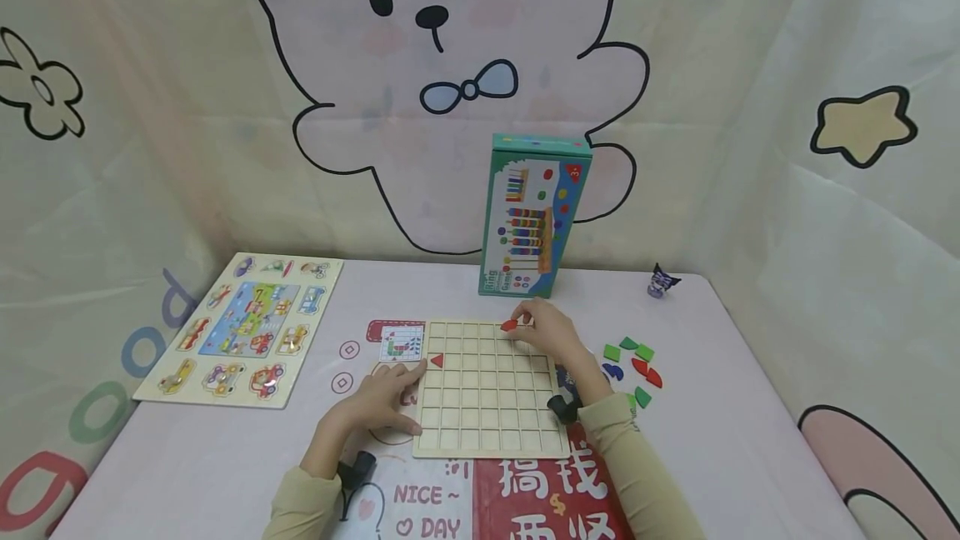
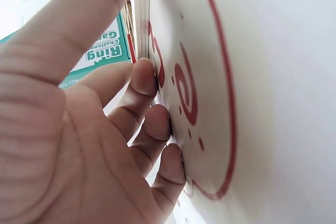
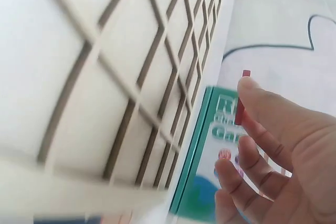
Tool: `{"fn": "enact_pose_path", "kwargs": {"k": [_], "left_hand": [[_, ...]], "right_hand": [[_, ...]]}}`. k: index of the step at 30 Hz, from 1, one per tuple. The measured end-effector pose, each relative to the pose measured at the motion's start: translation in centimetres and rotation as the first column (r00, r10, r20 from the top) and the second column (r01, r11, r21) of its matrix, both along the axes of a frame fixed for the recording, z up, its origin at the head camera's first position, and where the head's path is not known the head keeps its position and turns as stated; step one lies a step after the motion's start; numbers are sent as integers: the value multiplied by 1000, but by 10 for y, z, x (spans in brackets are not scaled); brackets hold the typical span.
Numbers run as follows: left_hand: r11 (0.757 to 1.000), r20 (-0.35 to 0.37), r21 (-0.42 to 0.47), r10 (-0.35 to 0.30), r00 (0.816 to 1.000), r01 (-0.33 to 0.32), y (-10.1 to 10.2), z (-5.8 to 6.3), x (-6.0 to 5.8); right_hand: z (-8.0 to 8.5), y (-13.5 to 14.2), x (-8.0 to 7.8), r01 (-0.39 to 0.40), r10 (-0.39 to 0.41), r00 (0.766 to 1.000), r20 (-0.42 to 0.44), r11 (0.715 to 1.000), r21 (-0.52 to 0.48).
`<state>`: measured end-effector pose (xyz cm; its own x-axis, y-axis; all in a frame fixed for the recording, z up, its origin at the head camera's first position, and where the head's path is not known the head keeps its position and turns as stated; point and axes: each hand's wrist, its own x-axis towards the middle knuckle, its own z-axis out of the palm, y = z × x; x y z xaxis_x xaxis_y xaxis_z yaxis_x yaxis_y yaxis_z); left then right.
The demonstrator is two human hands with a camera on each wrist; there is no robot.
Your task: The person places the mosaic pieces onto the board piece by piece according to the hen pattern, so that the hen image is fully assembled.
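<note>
A pale wooden grid board (image 1: pixel 491 394) lies on a printed mat, a red triangle (image 1: pixel 437 361) set in a square near its left edge. My left hand (image 1: pixel 378 398) rests at that edge, thumb and forefinger spread along it. In the left wrist view its other fingers (image 2: pixel 157 121) touch the mat. Over the far rows of the grid, my right hand (image 1: pixel 551 333) pinches a small red piece (image 1: pixel 509 325) between thumb and finger. The right wrist view shows this thin red piece (image 3: pixel 241 109) edge-on, held above the squares.
A small picture card (image 1: pixel 401 342) lies at the board's upper left. Several green, red and blue pieces (image 1: pixel 628 343) are scattered right of it. Behind stands a tall ring game box (image 1: pixel 528 223). A picture puzzle board (image 1: pixel 247 332) lies left; a purple wrapped item (image 1: pixel 662 282) stands back right.
</note>
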<state>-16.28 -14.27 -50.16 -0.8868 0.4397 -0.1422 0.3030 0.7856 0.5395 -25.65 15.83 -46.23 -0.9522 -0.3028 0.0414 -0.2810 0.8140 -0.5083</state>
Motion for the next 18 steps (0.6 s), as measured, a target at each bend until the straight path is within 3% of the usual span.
{"fn": "enact_pose_path", "kwargs": {"k": [18], "left_hand": [[1000, 8, 12, -9, 1000, 8, -2, 0, -1]], "right_hand": [[-5, -51, 2, -52, 51, 998, 35, 998, 27]]}}
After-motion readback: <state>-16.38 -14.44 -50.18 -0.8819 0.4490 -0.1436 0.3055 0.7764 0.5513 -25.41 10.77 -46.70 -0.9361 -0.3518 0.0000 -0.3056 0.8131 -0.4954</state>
